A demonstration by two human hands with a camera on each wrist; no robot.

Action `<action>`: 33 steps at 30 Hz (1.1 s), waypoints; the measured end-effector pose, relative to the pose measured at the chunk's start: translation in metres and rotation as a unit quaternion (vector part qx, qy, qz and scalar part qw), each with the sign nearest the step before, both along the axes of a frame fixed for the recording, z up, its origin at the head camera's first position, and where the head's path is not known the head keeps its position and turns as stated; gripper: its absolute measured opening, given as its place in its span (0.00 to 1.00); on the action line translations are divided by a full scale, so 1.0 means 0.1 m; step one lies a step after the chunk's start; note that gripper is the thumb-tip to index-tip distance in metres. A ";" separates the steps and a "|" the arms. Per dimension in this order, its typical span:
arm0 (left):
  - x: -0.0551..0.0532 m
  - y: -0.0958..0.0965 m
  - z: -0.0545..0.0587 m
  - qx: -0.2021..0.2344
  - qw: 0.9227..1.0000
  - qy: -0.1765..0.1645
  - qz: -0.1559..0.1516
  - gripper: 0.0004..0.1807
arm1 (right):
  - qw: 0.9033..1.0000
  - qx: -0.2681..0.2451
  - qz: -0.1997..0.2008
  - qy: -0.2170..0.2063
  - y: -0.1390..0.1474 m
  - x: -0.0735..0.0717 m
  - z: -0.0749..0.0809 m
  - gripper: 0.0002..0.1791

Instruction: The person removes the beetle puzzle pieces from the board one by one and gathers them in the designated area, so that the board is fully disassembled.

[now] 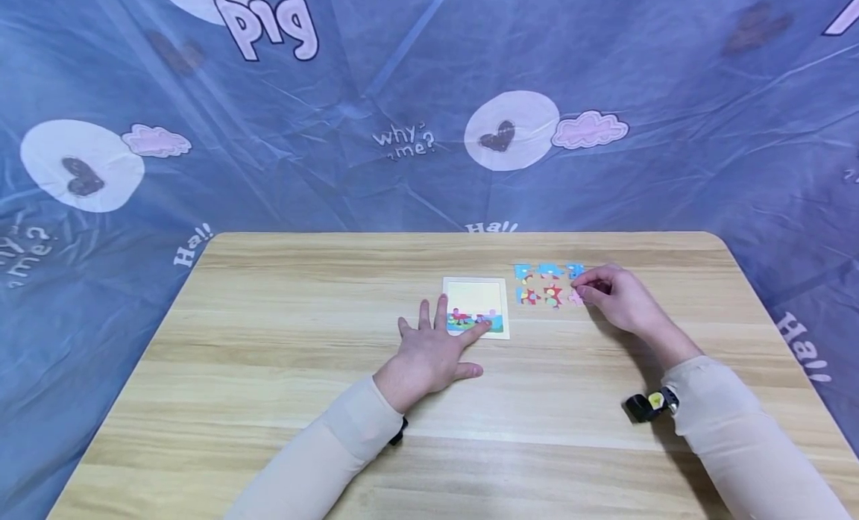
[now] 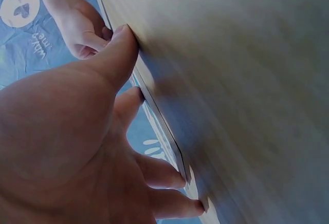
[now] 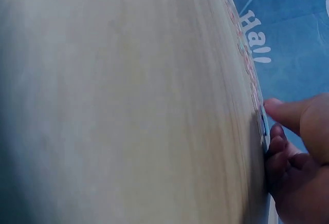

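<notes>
The bench (image 1: 268, 401) is cut off at its near side. The grip of the left hand (image 1: 431, 356) is spread apart; whether that of the right hand (image 1: 620, 300) is clamped on anything cannot be told. The frame (image 1: 473, 296) is partly covered. To its right, pieces (image 1: 552, 295) are laid, one half hidden.

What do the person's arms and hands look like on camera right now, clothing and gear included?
Both arms wear long, plain, pale beige sleeves: left sleeve, right sleeve. The left hand and right hand are bare, without gloves. By the right cuff sits a black device with a yellow patch; under the left cuff only a black edge shows.
</notes>
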State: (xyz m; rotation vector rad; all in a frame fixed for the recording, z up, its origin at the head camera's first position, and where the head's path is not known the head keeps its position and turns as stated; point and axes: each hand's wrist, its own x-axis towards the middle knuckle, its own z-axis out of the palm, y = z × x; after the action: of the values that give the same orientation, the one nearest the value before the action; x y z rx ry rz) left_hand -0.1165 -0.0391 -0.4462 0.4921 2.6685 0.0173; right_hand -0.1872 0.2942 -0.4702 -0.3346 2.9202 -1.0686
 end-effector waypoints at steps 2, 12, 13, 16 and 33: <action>0.00 0.00 0.00 0.000 1.000 0.000 0.000 0.42 | 1.000 -0.002 0.002 -0.001 0.01 0.00 0.00 0.10; 0.01 0.00 -0.01 0.001 1.000 0.006 0.002 0.43 | 1.000 0.016 0.011 0.015 0.01 0.01 -0.03 0.09; 0.01 0.00 -0.01 0.001 1.000 0.006 0.002 0.43 | 1.000 0.016 0.009 0.017 0.01 0.01 -0.03 0.09; 0.02 0.00 -0.02 0.006 1.000 0.008 0.001 0.43 | 1.000 0.016 0.003 0.021 0.00 0.03 -0.04 0.08; 0.04 -0.01 -0.01 0.014 1.000 0.018 -0.007 0.42 | 1.000 0.011 0.000 0.015 0.00 0.03 -0.04 0.08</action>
State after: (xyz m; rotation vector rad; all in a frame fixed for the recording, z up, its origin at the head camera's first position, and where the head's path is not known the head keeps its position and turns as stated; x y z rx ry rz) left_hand -0.1125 -0.0396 -0.4476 0.5239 2.7029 0.0415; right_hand -0.1845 0.2941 -0.4742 -0.3524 2.9565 -1.0390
